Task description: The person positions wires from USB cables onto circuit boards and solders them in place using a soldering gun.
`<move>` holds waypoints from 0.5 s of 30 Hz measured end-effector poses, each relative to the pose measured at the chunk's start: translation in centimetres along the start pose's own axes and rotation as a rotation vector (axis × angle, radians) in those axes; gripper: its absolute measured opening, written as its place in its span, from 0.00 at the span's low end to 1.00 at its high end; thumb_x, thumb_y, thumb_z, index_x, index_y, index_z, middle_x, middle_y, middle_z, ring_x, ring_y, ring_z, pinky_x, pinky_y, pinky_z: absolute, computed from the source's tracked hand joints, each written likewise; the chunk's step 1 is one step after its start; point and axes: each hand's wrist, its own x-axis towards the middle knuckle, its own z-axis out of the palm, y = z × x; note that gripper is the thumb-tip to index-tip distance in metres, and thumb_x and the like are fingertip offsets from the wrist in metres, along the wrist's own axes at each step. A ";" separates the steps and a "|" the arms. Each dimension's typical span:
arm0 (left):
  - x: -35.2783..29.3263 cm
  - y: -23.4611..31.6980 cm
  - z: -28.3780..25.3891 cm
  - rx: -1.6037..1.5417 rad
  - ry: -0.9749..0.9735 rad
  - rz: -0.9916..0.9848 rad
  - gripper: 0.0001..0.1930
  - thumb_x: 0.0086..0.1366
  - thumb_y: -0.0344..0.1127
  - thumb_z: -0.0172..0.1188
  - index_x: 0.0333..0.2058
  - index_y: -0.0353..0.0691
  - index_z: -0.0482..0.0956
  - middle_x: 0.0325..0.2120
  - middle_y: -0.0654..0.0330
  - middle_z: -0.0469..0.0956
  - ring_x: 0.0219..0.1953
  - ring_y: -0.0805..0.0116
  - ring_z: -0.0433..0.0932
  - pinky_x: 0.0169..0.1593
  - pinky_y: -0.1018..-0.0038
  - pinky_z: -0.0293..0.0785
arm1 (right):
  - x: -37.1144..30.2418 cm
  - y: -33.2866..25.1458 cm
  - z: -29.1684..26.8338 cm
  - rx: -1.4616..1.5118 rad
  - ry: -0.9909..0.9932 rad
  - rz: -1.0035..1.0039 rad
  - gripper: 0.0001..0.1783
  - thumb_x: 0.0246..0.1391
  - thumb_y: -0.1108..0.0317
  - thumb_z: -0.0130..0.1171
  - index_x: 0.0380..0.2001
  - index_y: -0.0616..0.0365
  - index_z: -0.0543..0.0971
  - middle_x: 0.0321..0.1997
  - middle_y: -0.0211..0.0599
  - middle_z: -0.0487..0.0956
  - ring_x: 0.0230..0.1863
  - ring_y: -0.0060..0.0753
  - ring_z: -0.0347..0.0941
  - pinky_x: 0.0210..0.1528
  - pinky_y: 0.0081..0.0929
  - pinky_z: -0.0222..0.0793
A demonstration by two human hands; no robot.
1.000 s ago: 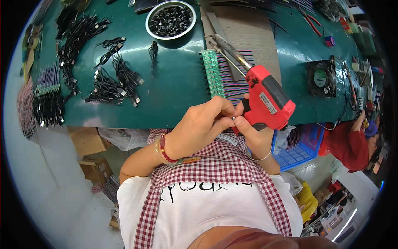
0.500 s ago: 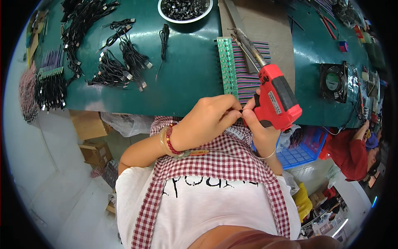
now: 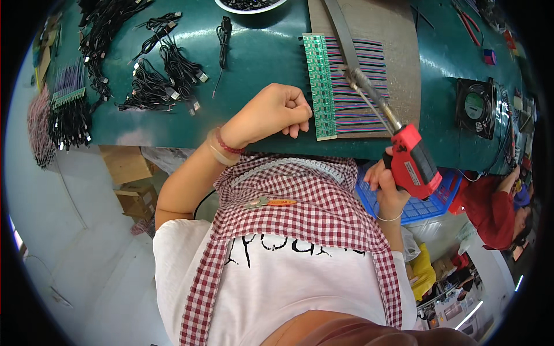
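Held red pistol-shaped soldering gun [image 3: 412, 161] in right hand [image 3: 388, 187], tip over green circuit-board strip [image 3: 318, 86]; left hand [image 3: 271, 112] fisted, steadying on green tabletop [image 3: 254, 52].

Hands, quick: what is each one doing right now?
Left hand: loosely closed at the green circuit strip; contents cannot be told.
Right hand: closed, holding red soldering gun.

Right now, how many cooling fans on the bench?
1: a black cooling fan with a green hub, lying flat on the green bench to the right of the brown mat. Others may be hidden past the frame edge.
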 end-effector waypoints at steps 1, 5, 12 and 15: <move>0.0 0.1 0.0 0.010 -0.003 -0.009 0.07 0.61 0.30 0.54 0.26 0.34 0.72 0.21 0.59 0.78 0.18 0.80 0.72 0.22 0.85 0.66 | -0.5 0.1 -0.4 0.047 -0.020 0.034 0.24 0.55 0.67 0.58 0.51 0.69 0.65 0.16 0.32 0.66 0.15 0.23 0.62 0.23 0.25 0.65; 0.3 0.1 0.1 0.007 -0.003 -0.032 0.07 0.61 0.30 0.54 0.25 0.35 0.71 0.20 0.60 0.77 0.18 0.81 0.72 0.22 0.85 0.65 | -1.8 0.5 -1.2 0.074 -0.086 0.113 0.26 0.55 0.61 0.59 0.50 0.67 0.65 0.15 0.31 0.65 0.15 0.22 0.60 0.21 0.23 0.62; 0.6 0.1 -0.1 0.016 -0.016 -0.059 0.07 0.62 0.30 0.54 0.25 0.36 0.71 0.20 0.60 0.77 0.17 0.81 0.71 0.22 0.85 0.65 | -3.4 1.5 -2.5 0.060 -0.172 0.149 0.14 0.52 0.69 0.59 0.39 0.67 0.72 0.21 0.32 0.70 0.22 0.25 0.66 0.26 0.24 0.64; 0.7 0.1 -0.2 0.027 -0.027 -0.054 0.07 0.62 0.31 0.54 0.25 0.36 0.71 0.20 0.61 0.77 0.17 0.81 0.71 0.22 0.85 0.64 | -3.5 2.0 -2.7 0.067 -0.178 0.167 0.11 0.52 0.71 0.59 0.35 0.65 0.72 0.21 0.32 0.70 0.23 0.24 0.67 0.26 0.24 0.64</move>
